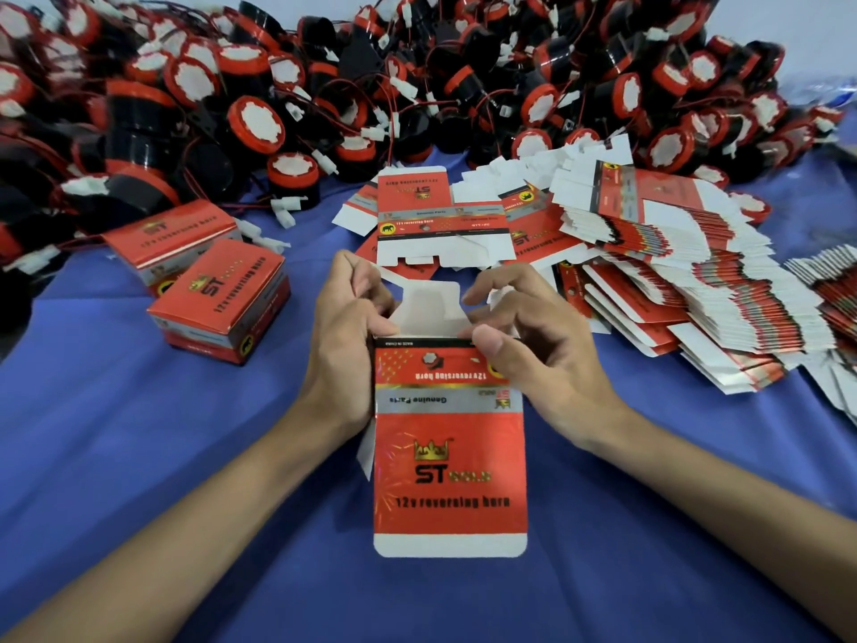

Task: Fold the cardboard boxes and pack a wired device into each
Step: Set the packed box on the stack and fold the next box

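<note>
— Well, what's it saying?
— "ST", "12v reversing horn". The box is lying lengthwise over the cloth, opening pointing away, both hands, left and right, pinching its far flaps.

We've got a red carton with black lettering, a gold crown, a silver band and white flaps; a blue cloth under it; black horns with red rims and white centres; red-and-white flat blanks stacked in stripes
</note>
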